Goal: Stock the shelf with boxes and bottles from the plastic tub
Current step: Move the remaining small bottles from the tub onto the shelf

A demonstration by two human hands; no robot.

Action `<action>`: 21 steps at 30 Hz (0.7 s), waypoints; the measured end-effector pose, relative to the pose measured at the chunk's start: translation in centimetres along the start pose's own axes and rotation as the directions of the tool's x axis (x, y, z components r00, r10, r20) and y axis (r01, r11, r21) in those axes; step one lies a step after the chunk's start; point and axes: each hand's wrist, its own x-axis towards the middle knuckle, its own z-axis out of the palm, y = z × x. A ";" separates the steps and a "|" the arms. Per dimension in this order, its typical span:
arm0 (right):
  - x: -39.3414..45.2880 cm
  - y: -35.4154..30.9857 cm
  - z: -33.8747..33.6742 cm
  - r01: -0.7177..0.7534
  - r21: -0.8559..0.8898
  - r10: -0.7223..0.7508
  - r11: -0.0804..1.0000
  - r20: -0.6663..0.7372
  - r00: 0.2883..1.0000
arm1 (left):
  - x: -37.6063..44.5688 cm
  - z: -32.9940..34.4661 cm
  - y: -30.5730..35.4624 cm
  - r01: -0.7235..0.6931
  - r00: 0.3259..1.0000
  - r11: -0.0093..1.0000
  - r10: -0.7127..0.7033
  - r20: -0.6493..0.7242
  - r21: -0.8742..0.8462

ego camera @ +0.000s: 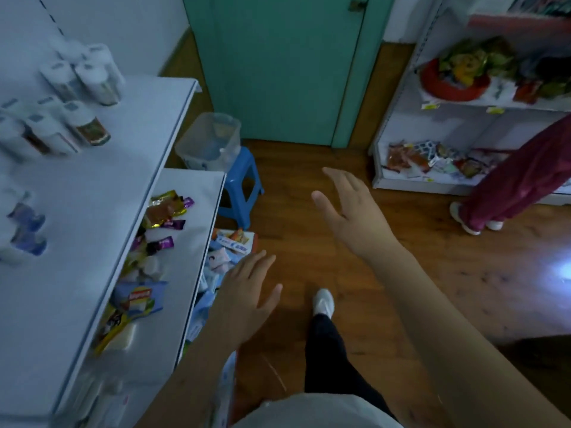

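**Both hands empty, plastic tub out of reach**

Left hand, lower centre: fingers straight and spread, holding nothing, beside the shelf edge. Right hand, centre: fingers open, empty, above bare wooden floor. Plastic tub, upper centre-left, on a blue stool, well apart from both hands. Bottles stand on the upper-left shelf. Open floor lies between the hands and the tub.
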 end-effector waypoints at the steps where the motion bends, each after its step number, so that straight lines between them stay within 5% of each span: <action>1: 2.4 1.0 0.3 0.007 0.009 -0.007 1.000 0.010 1.000 | 2.3 0.1 -0.4 0.008 1.000 1.000 -0.008 -0.002 0.005; 21: 51.7 10.9 0.6 0.200 0.115 -0.217 0.973 0.161 0.963 | 43.3 -5.4 -6.2 0.334 0.941 0.942 -0.335 -0.048 -0.024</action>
